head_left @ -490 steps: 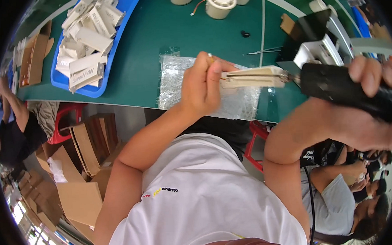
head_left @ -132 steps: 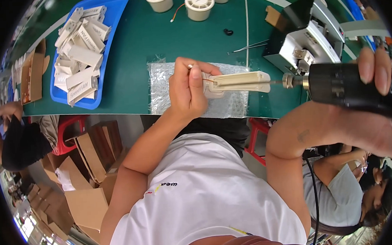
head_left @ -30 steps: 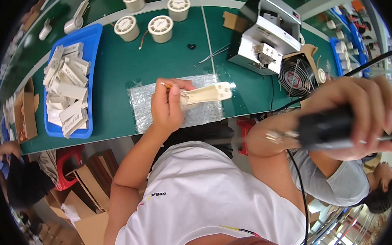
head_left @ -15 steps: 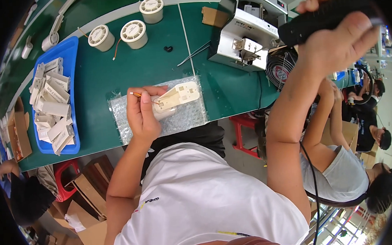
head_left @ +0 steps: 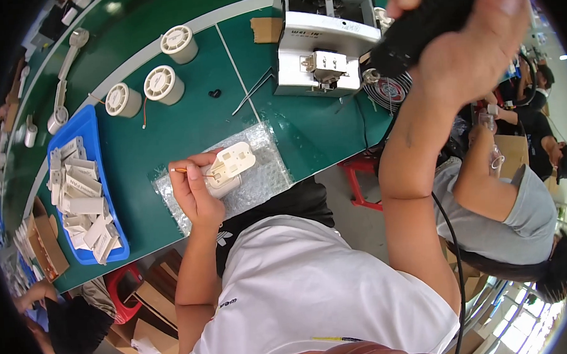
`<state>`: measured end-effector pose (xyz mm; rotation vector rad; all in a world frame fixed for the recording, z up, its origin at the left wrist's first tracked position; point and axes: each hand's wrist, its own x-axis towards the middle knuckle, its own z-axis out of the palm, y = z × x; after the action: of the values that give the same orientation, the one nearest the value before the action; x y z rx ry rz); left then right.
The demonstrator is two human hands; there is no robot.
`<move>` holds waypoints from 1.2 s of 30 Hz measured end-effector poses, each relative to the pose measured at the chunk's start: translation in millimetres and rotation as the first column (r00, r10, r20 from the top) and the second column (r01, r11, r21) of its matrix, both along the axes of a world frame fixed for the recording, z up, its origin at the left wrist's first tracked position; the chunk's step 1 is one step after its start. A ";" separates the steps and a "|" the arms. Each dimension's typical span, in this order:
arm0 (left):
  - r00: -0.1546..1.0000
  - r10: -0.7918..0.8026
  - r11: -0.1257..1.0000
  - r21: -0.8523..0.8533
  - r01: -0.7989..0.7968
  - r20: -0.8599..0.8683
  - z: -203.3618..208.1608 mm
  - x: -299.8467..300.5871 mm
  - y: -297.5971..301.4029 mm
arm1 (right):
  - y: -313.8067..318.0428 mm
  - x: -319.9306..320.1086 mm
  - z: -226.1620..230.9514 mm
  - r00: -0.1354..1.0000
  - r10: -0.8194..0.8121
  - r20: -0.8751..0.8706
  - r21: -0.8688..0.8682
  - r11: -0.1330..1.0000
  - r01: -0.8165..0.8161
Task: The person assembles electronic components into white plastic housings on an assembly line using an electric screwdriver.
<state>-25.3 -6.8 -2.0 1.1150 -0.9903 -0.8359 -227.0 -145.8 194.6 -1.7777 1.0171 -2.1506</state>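
1. Head view, hands: your left hand is gripping a cream plastic part and pressing it down onto a sheet of bubble wrap, with a thin orange-tipped stick poking out beside your fingers. Your right hand is raised high at the upper right, clenching a black power tool well apart from the part.

2. Head view, work surface: the bubble wrap is lying on the green table, near its front edge, directly ahead of your white shirt.

3. Head view, surroundings: a blue tray full of pale parts is sitting to your left. Three cream spools are standing beyond the wrap. A white machine is sitting at the far right of the table, with a round black fan just beside it.

4. Head view, others: another person in a grey shirt is sitting at your right side.
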 end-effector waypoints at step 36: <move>0.980 0.042 0.989 -0.145 -0.014 0.192 -8.1 -1.4 0.4 | 42.6 53.0 -21.5 0.323 0.711 0.625 -0.009 0.420 -0.907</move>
<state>-26.7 -6.4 -10.1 1.0988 -1.1758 -0.6299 -174.0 -103.2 173.1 -0.9820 0.1586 -1.4567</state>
